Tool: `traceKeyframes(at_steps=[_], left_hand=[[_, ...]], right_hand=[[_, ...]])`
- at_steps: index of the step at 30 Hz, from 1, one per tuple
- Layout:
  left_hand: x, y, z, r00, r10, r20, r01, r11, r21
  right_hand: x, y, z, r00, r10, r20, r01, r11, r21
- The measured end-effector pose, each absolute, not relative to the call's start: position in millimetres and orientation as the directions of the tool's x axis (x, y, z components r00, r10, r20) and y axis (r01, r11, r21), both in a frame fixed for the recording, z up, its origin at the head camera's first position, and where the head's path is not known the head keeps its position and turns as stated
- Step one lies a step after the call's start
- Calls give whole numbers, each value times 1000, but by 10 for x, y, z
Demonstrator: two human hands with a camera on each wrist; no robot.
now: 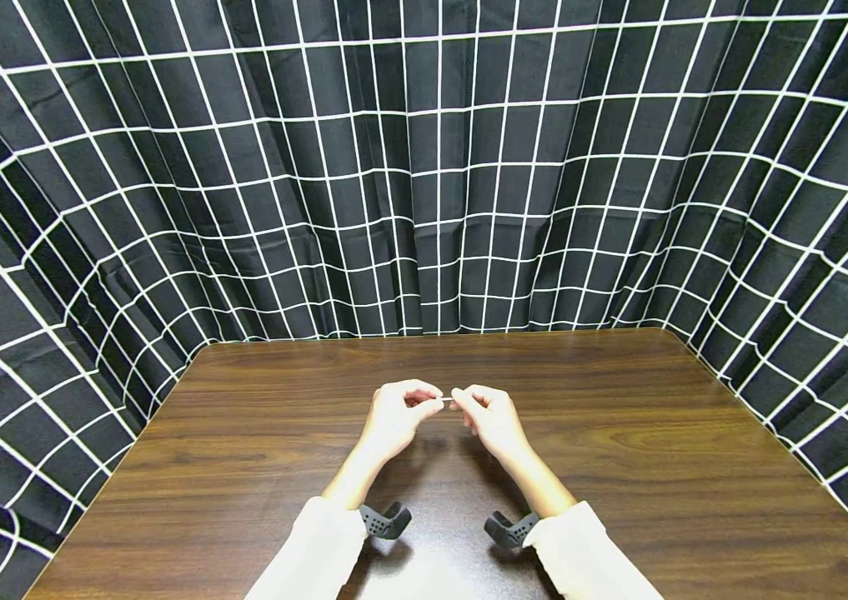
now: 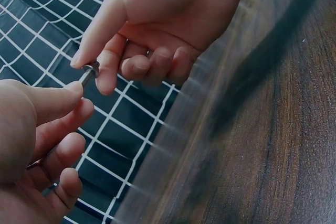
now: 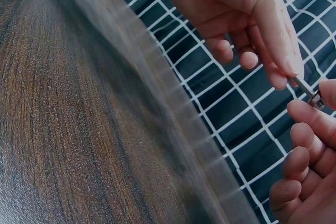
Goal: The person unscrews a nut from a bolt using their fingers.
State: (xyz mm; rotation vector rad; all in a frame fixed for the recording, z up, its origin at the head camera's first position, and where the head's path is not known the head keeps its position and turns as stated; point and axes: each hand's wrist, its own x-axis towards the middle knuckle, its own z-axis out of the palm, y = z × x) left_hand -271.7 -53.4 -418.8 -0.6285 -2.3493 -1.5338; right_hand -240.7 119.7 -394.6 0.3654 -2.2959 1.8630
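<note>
Over the table, my left hand and my right hand meet fingertip to fingertip at a small metal bolt. In the left wrist view, the left thumb and index finger pinch one end of the bolt's threaded shaft. At its other end sits a small metal nut, held between the right thumb and index finger in the right wrist view. The other fingers of both hands are loosely bent. Fingertips cover both ends of the bolt in part.
The brown wood-grain table lies below the hands. A dark curtain with a white grid surrounds its back and sides. Each wrist wears a dark grey mount, the left mount and the right mount, near the light sleeves.
</note>
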Motion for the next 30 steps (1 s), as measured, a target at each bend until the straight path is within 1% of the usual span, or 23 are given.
traceKeyframes(at_steps=[12, 22, 26, 30], left_hand=[[-2712, -558, -4167, -873, 202, 444, 488, 346, 801], [-2722, -568, -4165, -876, 196, 440, 481, 375, 792], [-2725, -571, -4163, -872, 196, 448, 489, 382, 784], [-2719, -574, -4151, -870, 194, 453, 493, 380, 783]], right_hand=[[-2432, 1189, -3979, -957, -73, 281, -290, 177, -941], [-2417, 1217, -3965, -936, -135, 326, -341, 108, -934], [-2500, 1241, -4090, -926, -138, 351, -364, 83, -928], [-2600, 1256, -4229, -926, -124, 355, -367, 87, -926]])
